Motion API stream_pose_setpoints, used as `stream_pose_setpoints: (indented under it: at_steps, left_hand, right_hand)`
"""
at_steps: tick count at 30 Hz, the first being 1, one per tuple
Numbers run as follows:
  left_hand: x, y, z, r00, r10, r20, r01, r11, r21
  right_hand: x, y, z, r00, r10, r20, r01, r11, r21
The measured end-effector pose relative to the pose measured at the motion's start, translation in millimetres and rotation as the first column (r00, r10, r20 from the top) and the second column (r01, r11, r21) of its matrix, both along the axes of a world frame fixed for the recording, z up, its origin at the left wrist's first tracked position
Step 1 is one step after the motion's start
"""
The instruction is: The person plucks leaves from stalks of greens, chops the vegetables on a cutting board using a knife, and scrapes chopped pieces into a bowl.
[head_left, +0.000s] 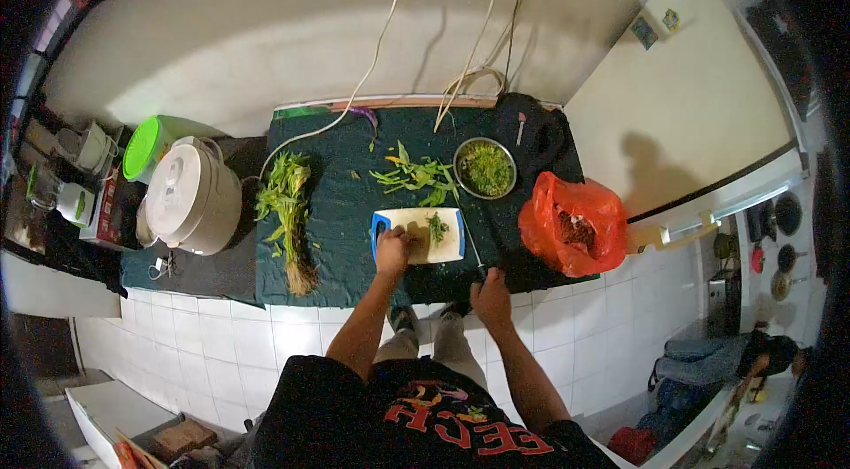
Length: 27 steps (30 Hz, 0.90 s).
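Note:
A white cutting board (pixel 423 255) with blue ends lies near the front edge of the dark-green-covered table. My left hand (pixel 392 249) rests over its left part with the fingers curled; what they hold, if anything, is hidden. Chopped greens (pixel 436 228) sit in a small heap on the board's right half. My right hand (pixel 490 292) grips a knife (pixel 472 240) by its dark handle, the long thin blade pointing away from me just right of the board. Behind the board lie loose green stems and leaves (pixel 416 175). Beside them stands a metal bowl (pixel 485 168) of chopped greens.
A bundle of rooted leafy greens (pixel 290 221) lies on the left. An orange-red plastic bag (pixel 574 225) stands open at the right. Further left is a white rice cooker (pixel 190 194) near a green-lidded container (pixel 146 148). Cables (pixel 469 79) hang down the wall.

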<state>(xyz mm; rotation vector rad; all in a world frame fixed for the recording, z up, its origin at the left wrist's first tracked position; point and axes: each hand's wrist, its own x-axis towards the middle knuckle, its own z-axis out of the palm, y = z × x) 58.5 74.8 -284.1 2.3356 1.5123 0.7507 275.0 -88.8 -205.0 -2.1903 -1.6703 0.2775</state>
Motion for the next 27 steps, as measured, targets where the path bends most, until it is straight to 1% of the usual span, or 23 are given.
stream_pose_setpoints:
  at_steps: [1,2,3,4,5,6,7,8,9,11,14,15,16,17,18,19,20,21,23,24,25,26,27]
  left_hand:
    - [-3.9,-3.8,-0.5,1.0,0.003,-0.005,-0.003,1.0,-0.015]
    - [-7.7,-3.9,-0.7,0.994,-0.041,0.098,0.044,0.999,-0.02]
    - [-9.1,-2.5,1.7,0.976,-0.085,0.202,0.09,0.996,-0.014]
    - [-8.7,-5.3,14.9,0.966,-0.034,0.258,0.062,0.993,-0.102]
    - [-7.9,-4.0,22.4,0.966,-0.035,0.258,0.062,0.993,-0.098]
    - [-7.9,-2.4,23.2,0.978,-0.028,0.208,0.053,0.992,-0.113]
    - [-7.7,-1.9,23.5,0.987,-0.021,0.158,0.042,0.99,-0.131]
    - [-7.1,-3.1,23.1,0.987,-0.019,0.157,0.04,0.99,-0.134]
    - [-6.3,-6.0,29.7,0.989,0.003,0.151,0.013,0.994,-0.108]
    - [-6.7,-7.0,30.7,0.989,0.021,0.144,-0.01,0.997,-0.082]
    - [-4.7,-6.2,26.1,0.993,0.007,0.117,0.0,0.998,-0.059]
    - [-3.4,-7.5,27.3,0.993,0.03,0.114,-0.019,0.995,-0.093]
    - [-2.4,-8.6,28.6,0.993,0.053,0.109,-0.039,0.991,-0.128]
    - [-1.6,-8.3,29.9,0.992,0.057,0.108,-0.044,0.991,-0.127]
    - [-0.2,-7.5,28.9,0.994,0.009,0.112,-0.006,0.999,-0.032]
    - [2.4,-7.2,27.9,0.993,-0.04,0.111,0.033,0.997,0.066]
    - [5.4,-10.0,26.6,0.996,-0.056,0.062,0.056,0.998,0.005]
    - [6.1,-11.9,29.9,0.996,-0.055,0.066,0.055,0.998,0.006]
    - [12.1,-17.1,32.9,1.0,-0.013,0.027,0.013,1.0,0.022]
    - [11.3,-17.7,29.4,0.999,-0.033,-0.014,0.034,0.999,0.008]
    - [9.4,-18.3,26.2,0.999,-0.032,-0.006,0.032,0.999,0.006]
    - [6.5,-19.1,23.1,0.992,-0.09,-0.09,0.094,0.994,0.048]
    - [2.8,-19.8,21.0,0.974,-0.142,-0.176,0.158,0.984,0.085]
  right_hand:
    - [-10.9,-14.8,-3.2,0.996,0.084,-0.011,-0.082,0.991,0.105]
    - [-22.3,-28.0,-6.4,0.996,0.087,-0.017,-0.085,0.992,0.095]
    - [-35.7,-35.5,0.0,0.982,0.187,-0.019,-0.183,0.973,0.138]
    - [-46.9,-36.9,0.1,0.972,0.236,-0.017,-0.23,0.959,0.164]
    - [-58.2,-38.0,0.7,0.959,0.284,-0.014,-0.276,0.942,0.189]
    - [-67.7,-35.7,-2.3,0.973,0.165,-0.16,-0.169,0.986,-0.011]
    - [-72.7,-34.1,-4.3,0.961,0.017,-0.275,-0.082,0.971,-0.226]
    - [-73.0,-33.2,-5.9,0.935,-0.037,-0.353,-0.096,0.931,-0.353]
    - [-75.3,-38.8,-12.6,0.934,-0.039,-0.355,-0.098,0.929,-0.358]
    - [-80.3,-53.6,-32.1,0.934,0.062,-0.351,-0.124,0.979,-0.159]
    - [-79.2,-64.3,-24.7,0.942,0.047,-0.334,-0.114,0.976,-0.184]
    - [-77.5,-63.8,-21.3,0.943,0.048,-0.331,-0.114,0.977,-0.182]
    - [-76.3,-62.3,-18.2,0.967,0.037,-0.254,-0.092,0.974,-0.207]
    - [-76.2,-60.7,-15.2,0.984,0.029,-0.177,-0.07,0.97,-0.231]
    - [-76.0,-57.9,-11.0,0.984,0.033,-0.178,-0.075,0.97,-0.231]
    - [-73.7,-52.8,-7.4,0.983,0.09,-0.158,-0.114,0.983,-0.146]
    - [-72.8,-44.6,-5.0,0.983,0.118,-0.143,-0.133,0.986,-0.103]
    - [-72.2,-36.0,-1.7,0.981,0.145,-0.127,-0.153,0.986,-0.061]
    - [-75.9,-16.9,4.9,0.962,-0.057,-0.267,-0.001,0.977,-0.213]
    - [-75.5,-13.0,0.7,0.964,-0.058,-0.259,0.0,0.976,-0.216]
    - [-75.3,-8.3,-7.0,0.976,0.013,-0.217,-0.049,0.986,-0.162]
    - [-75.1,-4.8,-14.1,0.981,0.083,-0.174,-0.103,0.989,-0.111]
    - [-75.8,-1.5,-9.5,0.986,0.049,-0.16,-0.083,0.973,-0.213]
